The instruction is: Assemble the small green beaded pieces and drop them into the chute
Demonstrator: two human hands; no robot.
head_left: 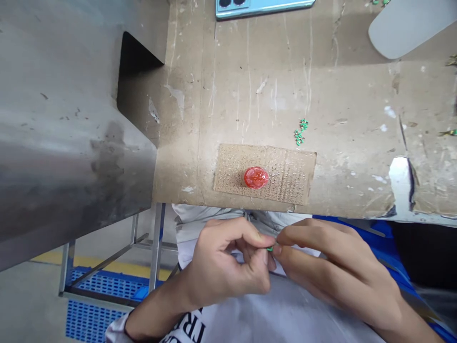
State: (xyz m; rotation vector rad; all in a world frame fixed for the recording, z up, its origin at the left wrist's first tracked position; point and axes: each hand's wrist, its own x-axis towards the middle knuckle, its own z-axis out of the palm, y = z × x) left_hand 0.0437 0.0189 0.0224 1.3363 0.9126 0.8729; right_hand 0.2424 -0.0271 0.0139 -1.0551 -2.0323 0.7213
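My left hand and my right hand meet in front of my chest, below the table edge. Between their fingertips is a tiny green piece, mostly hidden by my fingers. Both hands pinch it. On the worn fibreboard tabletop, a glossy red oval lump sits on a textured brown cardboard pad. A small cluster of green pieces lies just beyond the pad. My hands touch none of these tabletop things.
A large steel sheet angles in at the left, beside the table. A blue-cased phone lies at the far edge, and a pale grey oval object lies at the upper right. Metal frame legs stand over blue mesh flooring at lower left.
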